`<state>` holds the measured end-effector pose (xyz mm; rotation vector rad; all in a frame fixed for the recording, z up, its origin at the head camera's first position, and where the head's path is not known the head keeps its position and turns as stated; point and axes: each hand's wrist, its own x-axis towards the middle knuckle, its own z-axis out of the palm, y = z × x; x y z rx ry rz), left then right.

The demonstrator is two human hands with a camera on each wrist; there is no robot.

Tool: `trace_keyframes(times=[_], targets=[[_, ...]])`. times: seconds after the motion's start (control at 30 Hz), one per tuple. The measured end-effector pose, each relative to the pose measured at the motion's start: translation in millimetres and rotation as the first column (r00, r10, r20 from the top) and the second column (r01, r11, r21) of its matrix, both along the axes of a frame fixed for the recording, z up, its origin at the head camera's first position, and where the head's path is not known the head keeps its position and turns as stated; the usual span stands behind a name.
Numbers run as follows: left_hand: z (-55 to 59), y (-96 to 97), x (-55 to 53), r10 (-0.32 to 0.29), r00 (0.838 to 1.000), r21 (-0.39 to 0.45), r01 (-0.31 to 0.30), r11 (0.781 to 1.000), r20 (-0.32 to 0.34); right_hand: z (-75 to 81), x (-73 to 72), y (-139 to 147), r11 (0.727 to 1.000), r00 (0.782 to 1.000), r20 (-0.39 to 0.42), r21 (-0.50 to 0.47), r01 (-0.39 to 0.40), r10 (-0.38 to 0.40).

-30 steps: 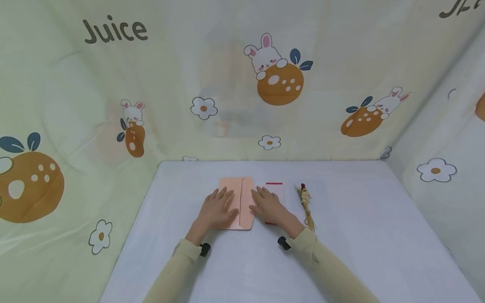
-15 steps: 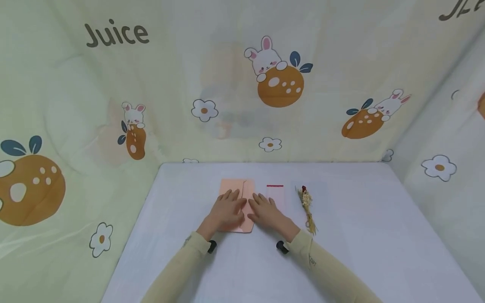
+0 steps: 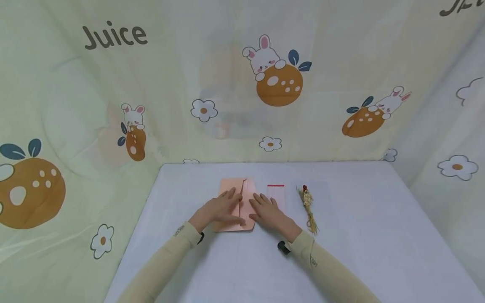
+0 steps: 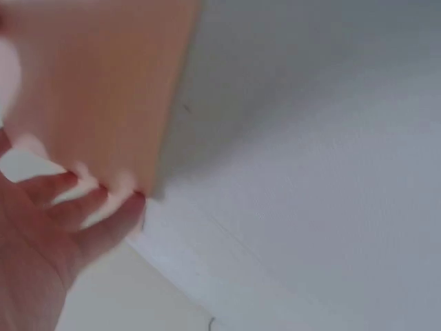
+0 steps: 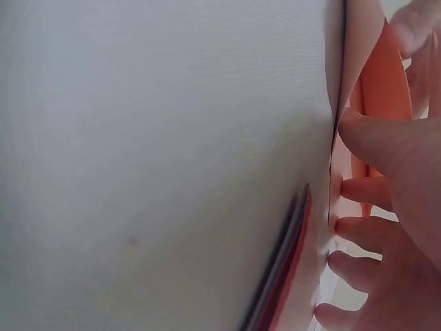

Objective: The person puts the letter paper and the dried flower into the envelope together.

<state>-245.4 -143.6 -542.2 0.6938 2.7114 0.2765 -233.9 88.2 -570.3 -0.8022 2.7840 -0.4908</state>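
Note:
A folded pink card [image 3: 248, 210] lies on the table, two panels meeting at an upright seam that gapes slightly. My left hand [image 3: 219, 208] spreads over the left panel, thumb and index finger at the seam, while in the left wrist view straight fingers [image 4: 114, 221] touch the card's surface [image 4: 103, 89]. Fingers extended, my right hand [image 3: 270, 212] rests along the card's right edge; its fingertips [image 5: 358, 227] meet that edge in the right wrist view. There, a deeper orange raised part [image 5: 386, 83] of the card shows beside the left hand's fingers.
Right of the card lies a pale pink flat piece with a red strip [image 3: 275, 185], partly under the right hand. A small dried flower bouquet [image 3: 306, 206] lies farther right. A printed curtain [image 3: 227, 75] hangs behind the white table [image 3: 360, 235].
My left hand has gone across the seam and then back left, its thumb now apart from the fingers. The seam gapes more, and the card's lower left corner has shifted left. The right hand has barely moved.

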Motion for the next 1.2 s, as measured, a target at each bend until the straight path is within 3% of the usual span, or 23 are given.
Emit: trace_keyframes(times=[0.27, 0.63, 0.9, 1.2], targets=[[6.1, -10.9, -7.2, -0.055, 0.995, 0.030, 0.053, 0.998, 0.084, 0.3, 1.5, 3, 1.000, 1.000, 0.000, -0.008, -0.004, 0.004], [6.2, -3.2, -7.9, -0.043, 0.996, 0.013, 0.042, 0.999, 0.084, 2.7, 1.2, 7, 0.999, 0.999, -0.033, -0.037, -0.001, -0.001], [6.4, -3.5, -7.1, -0.034, 0.996, 0.003, 0.034, 0.999, 0.080, 6.3, -2.4, 14, 0.998, 0.990, -0.130, -0.047, 0.042, -0.048], [7.7, -6.0, -7.1, -0.031, 0.995, 0.007, 0.030, 1.000, 0.095, 8.1, -3.1, 31, 0.992, 0.988, -0.104, -0.066, 0.104, -0.111]])
